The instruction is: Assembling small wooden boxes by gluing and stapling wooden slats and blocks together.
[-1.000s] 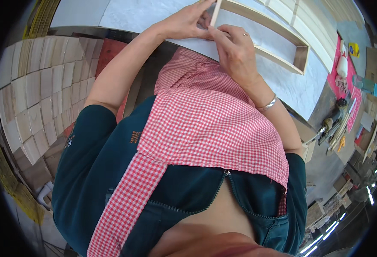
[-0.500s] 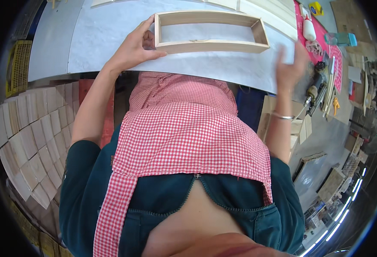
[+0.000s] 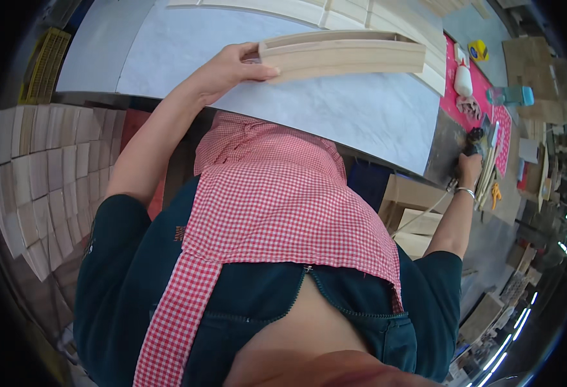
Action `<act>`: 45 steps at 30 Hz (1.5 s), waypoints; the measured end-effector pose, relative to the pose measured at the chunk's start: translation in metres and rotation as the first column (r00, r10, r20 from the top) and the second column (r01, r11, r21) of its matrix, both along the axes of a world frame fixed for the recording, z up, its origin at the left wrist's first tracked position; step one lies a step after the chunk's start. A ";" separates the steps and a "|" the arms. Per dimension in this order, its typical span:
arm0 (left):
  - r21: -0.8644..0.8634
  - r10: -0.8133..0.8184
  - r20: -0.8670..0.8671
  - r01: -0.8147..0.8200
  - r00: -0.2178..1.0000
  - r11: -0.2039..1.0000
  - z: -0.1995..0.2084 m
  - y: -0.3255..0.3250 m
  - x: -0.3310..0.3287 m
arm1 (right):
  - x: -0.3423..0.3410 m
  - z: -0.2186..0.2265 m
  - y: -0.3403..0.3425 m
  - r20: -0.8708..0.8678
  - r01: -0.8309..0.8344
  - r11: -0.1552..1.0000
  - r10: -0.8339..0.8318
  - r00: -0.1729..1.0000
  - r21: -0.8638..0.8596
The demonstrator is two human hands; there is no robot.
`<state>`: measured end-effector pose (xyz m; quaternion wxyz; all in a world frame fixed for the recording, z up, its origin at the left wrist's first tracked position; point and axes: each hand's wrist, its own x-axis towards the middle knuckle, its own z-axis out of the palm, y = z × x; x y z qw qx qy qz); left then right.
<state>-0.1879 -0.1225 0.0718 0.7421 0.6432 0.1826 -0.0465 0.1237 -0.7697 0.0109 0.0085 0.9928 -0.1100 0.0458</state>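
Observation:
A long rectangular frame of pale wood (image 3: 348, 59) is tilted above the table, its near long side facing me. My left hand (image 3: 232, 72) grips the frame's left end, thumb on the near side and fingers behind the end piece. Off to the right, my right hand (image 3: 469, 168) is closed around a dark hand tool (image 3: 474, 147) at the table's edge. Most of that tool is hidden by the hand, so its exact kind cannot be made out. A thin pale hose or cord (image 3: 433, 206) runs down from near this hand.
Pale boards (image 3: 335, 11) lie along the table's (image 3: 335, 122) far side. At right are a white bottle (image 3: 463, 80), a crumpled rag (image 3: 468, 107), a teal clear bottle (image 3: 510, 96) and orange-handled scissors (image 3: 496, 195). Stacked wood blocks (image 3: 51, 174) stand at lower left, near a yellow crate (image 3: 45, 64).
My right hand has moved right and down from beside the frame onto the dark tool. The frame, still in my left hand, has tipped so its near side shows more.

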 end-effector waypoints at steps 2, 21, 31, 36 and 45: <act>0.092 0.042 0.070 -0.049 0.997 0.995 0.005 -0.006 -0.002 | -0.006 0.019 0.014 0.023 -0.030 1.000 0.030 0.999 0.008; 0.379 0.059 0.320 -0.184 0.946 0.907 0.038 -0.047 0.019 | -0.328 0.185 0.367 -0.501 0.465 0.483 -0.060 0.863 0.742; 0.399 0.061 0.186 -0.132 0.981 0.908 0.042 -0.047 0.020 | -0.322 0.129 0.352 -0.157 -0.046 0.418 0.439 0.885 0.907; 0.393 0.081 0.238 -0.172 0.968 0.903 0.035 -0.052 0.025 | -0.318 0.129 0.352 -0.176 -0.034 0.440 0.427 0.887 0.897; 0.332 0.086 0.260 -0.173 0.962 0.927 0.035 -0.056 0.027 | -0.316 0.121 0.346 -0.201 0.005 0.443 0.398 0.895 0.896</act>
